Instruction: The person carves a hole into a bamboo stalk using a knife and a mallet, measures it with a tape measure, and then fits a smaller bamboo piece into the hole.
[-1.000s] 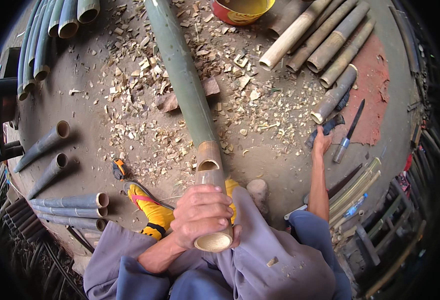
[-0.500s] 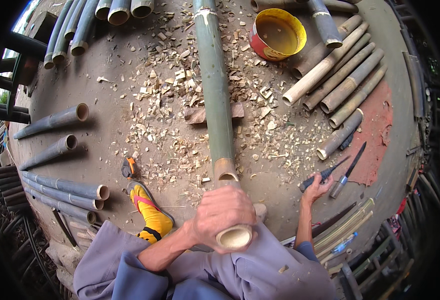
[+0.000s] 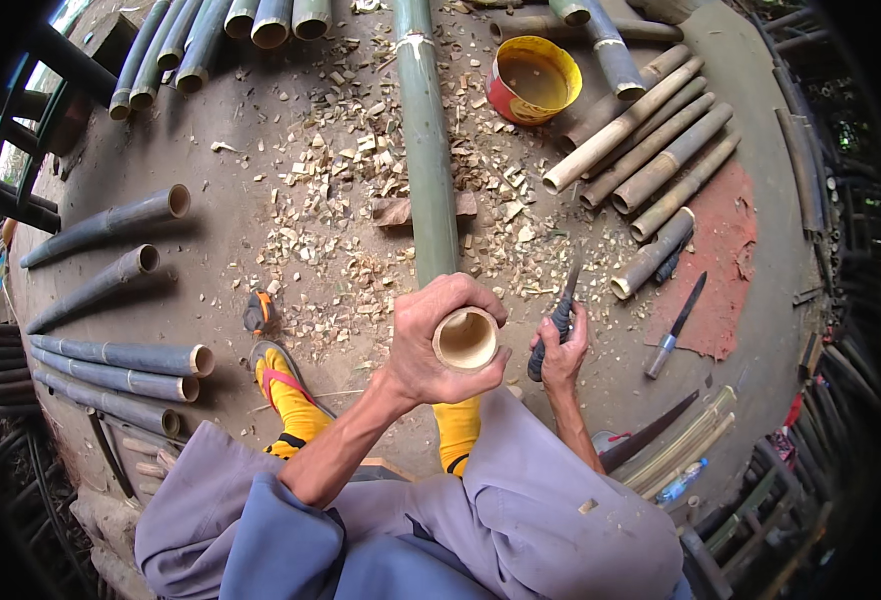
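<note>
Head view: the left hand [image 3: 451,330] is wrapped around the near end of a long green bamboo pole [image 3: 429,170], fingers over the top and thumb along the right side, with the hollow mouth facing up toward the camera. The right hand [image 3: 564,350], just beside it, grips a knife [image 3: 553,335] by its dark wrapped handle, the blade pointing away from the person.

The pole runs straight ahead from the left hand, crossing above a flat brown block [image 3: 393,211]; whether it rests on that block cannot be told. Being hollow, it should be lighter than its bulk suggests, yet its length likely makes it nose-heavy from this end. It looks stiff, with a smooth skin that may roll or slip, and the rim could split. A full wrap just behind the mouth, clear of the edge, seems the sound hold.

Pale chips [image 3: 351,270] litter the ground on both sides. To the right lie cut tubes [image 3: 626,122], a red sheet [image 3: 716,270] and a second knife [image 3: 677,325]; farther off stands a yellow-and-red bucket [image 3: 506,98].
</note>
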`<move>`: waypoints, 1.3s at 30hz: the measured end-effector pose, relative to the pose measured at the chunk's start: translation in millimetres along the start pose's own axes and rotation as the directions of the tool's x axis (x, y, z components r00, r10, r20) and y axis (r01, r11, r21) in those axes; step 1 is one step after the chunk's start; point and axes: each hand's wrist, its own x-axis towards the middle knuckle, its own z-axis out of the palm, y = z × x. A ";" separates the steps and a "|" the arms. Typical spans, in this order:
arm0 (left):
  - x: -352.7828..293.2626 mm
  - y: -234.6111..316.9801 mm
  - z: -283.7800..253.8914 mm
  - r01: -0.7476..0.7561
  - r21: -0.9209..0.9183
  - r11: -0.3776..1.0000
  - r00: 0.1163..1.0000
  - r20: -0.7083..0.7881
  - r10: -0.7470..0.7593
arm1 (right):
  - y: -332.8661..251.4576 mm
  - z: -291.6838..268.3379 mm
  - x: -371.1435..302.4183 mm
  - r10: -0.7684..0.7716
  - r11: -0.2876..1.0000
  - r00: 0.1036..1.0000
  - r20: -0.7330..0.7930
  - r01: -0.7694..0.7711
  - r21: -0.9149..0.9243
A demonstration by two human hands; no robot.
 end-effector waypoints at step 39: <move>-180.4 -95.7 -17.2 0.634 0.452 0.627 0.768 -0.271 -0.581 | -32.8 149.9 4.2 0.056 0.411 -0.201 0.978 0.897 0.161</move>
